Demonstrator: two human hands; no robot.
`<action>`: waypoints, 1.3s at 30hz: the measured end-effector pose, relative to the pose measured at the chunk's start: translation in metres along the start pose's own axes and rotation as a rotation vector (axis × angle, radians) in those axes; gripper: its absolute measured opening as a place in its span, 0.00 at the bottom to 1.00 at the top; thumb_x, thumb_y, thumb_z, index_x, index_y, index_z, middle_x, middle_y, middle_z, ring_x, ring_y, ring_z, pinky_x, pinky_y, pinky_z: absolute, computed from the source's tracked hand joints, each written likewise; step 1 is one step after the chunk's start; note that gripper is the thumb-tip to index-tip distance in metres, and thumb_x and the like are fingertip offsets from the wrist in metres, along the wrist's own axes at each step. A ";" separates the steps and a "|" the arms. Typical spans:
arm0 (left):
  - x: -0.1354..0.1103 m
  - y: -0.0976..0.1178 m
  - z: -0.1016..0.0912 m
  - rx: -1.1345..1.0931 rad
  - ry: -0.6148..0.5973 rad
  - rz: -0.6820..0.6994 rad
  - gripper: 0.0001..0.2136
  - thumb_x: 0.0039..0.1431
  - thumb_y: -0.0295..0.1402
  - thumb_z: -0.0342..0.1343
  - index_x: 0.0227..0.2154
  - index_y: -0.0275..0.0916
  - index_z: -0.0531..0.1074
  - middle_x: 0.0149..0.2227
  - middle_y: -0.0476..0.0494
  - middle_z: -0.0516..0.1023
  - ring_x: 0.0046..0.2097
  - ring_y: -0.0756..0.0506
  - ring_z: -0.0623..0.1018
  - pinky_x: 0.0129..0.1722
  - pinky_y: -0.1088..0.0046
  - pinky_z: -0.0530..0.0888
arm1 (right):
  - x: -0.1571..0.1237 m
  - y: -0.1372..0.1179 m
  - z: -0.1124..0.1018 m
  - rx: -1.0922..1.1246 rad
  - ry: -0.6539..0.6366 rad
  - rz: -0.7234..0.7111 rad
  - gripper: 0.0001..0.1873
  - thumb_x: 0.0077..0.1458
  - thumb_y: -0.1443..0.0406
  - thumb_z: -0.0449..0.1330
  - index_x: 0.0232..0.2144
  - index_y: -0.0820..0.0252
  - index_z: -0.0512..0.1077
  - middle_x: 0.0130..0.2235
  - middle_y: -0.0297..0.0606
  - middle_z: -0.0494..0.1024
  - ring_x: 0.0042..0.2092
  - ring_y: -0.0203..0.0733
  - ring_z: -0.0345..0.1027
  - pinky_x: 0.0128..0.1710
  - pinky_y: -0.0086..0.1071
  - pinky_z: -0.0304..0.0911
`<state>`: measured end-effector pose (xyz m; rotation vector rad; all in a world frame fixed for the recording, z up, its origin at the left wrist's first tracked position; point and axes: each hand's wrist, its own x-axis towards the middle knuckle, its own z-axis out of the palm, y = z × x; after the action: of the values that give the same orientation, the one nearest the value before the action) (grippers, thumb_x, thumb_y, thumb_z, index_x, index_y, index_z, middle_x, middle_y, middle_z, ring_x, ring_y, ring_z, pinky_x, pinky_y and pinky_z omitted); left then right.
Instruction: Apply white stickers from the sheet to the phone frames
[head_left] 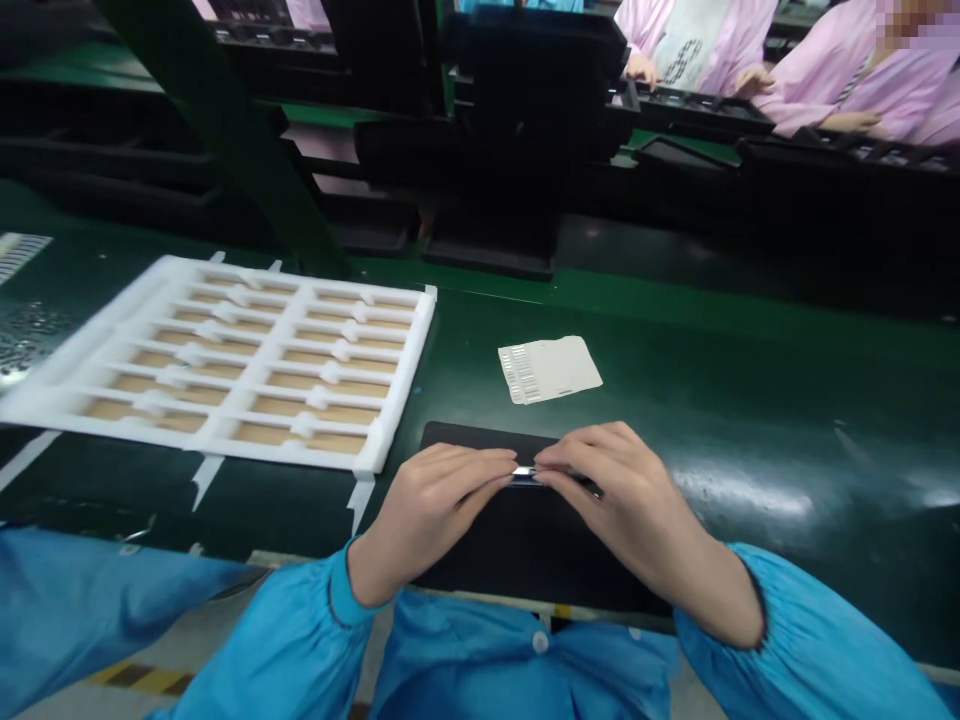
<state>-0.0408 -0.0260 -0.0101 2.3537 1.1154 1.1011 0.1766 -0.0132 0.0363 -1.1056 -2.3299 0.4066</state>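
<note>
My left hand [431,505] and my right hand [622,500] meet over a black mat [517,545] at the near edge of the green belt. Their fingertips pinch a small shiny strip-like part [525,471] from both ends, just above the mat. Both hands have curled, closed fingers. Blue sleeves cover my wrists. A white foam tray [225,360] with rows of tan slots lies to the left of my left hand. Behind the mat, a white label sheet [551,368] with barcode-like marks rests flat on the belt.
A dark green conveyor belt [750,400] runs across the view. Black fixtures and trays [517,150] stand behind it. A green slanted post [225,130] rises at the back left. People in pink coats [825,70] work across the line. A perforated metal sheet [22,330] lies far left.
</note>
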 end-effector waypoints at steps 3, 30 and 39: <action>0.000 0.000 0.001 -0.015 0.004 0.002 0.08 0.65 0.26 0.56 0.45 0.39 0.74 0.44 0.44 0.82 0.45 0.46 0.82 0.43 0.69 0.78 | 0.000 -0.002 -0.002 -0.040 -0.030 0.010 0.05 0.64 0.68 0.57 0.38 0.58 0.73 0.38 0.38 0.80 0.39 0.41 0.73 0.39 0.37 0.65; -0.009 0.004 0.005 0.008 -0.005 0.017 0.09 0.64 0.22 0.56 0.45 0.38 0.72 0.44 0.47 0.82 0.45 0.48 0.80 0.42 0.72 0.74 | 0.000 -0.019 -0.005 -0.200 -0.170 -0.070 0.12 0.61 0.76 0.50 0.40 0.58 0.70 0.41 0.46 0.78 0.43 0.47 0.72 0.40 0.39 0.72; -0.011 0.004 0.005 -0.006 -0.007 0.019 0.09 0.64 0.21 0.55 0.44 0.38 0.71 0.43 0.47 0.81 0.44 0.48 0.80 0.42 0.72 0.73 | -0.018 -0.018 0.006 -0.112 -0.110 -0.012 0.18 0.64 0.68 0.56 0.56 0.59 0.64 0.46 0.43 0.77 0.46 0.47 0.70 0.45 0.41 0.68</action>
<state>-0.0391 -0.0368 -0.0162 2.3662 1.0877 1.1004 0.1717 -0.0386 0.0342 -1.1469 -2.4804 0.3442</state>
